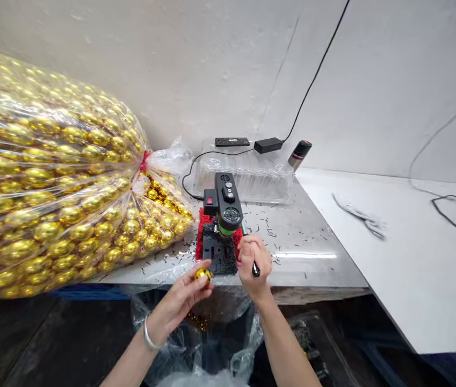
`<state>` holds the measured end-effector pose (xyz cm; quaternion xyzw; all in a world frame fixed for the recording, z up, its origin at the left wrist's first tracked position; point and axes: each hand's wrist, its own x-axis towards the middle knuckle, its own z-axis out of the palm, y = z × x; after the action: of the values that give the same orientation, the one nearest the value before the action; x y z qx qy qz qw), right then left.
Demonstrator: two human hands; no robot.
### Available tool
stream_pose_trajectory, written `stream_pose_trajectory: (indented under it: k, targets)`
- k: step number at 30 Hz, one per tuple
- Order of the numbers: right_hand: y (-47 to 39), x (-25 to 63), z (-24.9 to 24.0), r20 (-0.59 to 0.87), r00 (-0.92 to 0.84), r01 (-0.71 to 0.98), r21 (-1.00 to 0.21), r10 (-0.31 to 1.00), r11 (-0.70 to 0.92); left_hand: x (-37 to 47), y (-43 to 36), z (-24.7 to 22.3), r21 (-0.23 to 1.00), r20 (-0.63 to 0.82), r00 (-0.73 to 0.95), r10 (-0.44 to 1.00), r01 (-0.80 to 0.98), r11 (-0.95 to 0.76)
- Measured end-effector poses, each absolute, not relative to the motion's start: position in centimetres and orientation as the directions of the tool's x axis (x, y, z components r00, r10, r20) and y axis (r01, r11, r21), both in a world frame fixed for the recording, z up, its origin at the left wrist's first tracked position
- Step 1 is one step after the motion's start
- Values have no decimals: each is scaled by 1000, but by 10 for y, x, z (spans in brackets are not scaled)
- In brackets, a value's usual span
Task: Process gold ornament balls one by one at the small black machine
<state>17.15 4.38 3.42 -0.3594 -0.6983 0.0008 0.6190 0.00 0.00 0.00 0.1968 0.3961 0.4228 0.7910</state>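
Observation:
Near the table's front edge, my left hand [189, 290] holds a shiny gold ball [202, 276] between thumb and fingers. My right hand [255, 264] is wrapped round the black-tipped lever [256, 270] of a small black machine [230, 201]. The machine has round vents, knobs and a green ring low on its head. A side box carries a red switch [210, 200]. Below the head lies a dark slotted base plate [219, 260], with a red mat [200, 236] under it. The gold ball is left of the plate's front part.
A large clear bag of gold balls [50, 215] fills the left. Behind the machine are a clear plastic tray [268, 185], a power adapter [268, 145], a remote [232, 142] and a can [299, 156]. Dark bits litter the metal tabletop [312, 242]. A white table [425, 269] stands right.

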Motion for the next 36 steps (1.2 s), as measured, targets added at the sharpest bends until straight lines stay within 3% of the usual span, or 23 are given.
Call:
stream_pose_trajectory:
  k: [5, 15, 22, 25, 30, 36]
  targets:
    - [44, 173, 35, 859, -8, 520, -434, 512, 736, 5, 30, 0, 668, -418, 161, 894, -612, 422]
    - [43, 171, 36, 844, 23, 495, -475, 535, 728, 4, 45, -6, 634, -469, 139, 872, -634, 443]
    - [43, 172, 34, 851, 20, 497, -464, 525, 734, 18, 57, -16, 695, -449, 77, 890, -597, 401]
    - [43, 173, 32, 851, 14, 505, -459, 525, 731, 28, 64, -20, 786, -418, 40, 907, -485, 384]
    - [43, 173, 31, 854, -7, 519, -441, 520, 732, 39, 76, -26, 919, -369, -10, 929, -157, 363]
    - [43, 174, 30, 856, 0, 520, -441, 516, 732, 41, 79, -34, 976, -167, 67, 984, 151, 156]
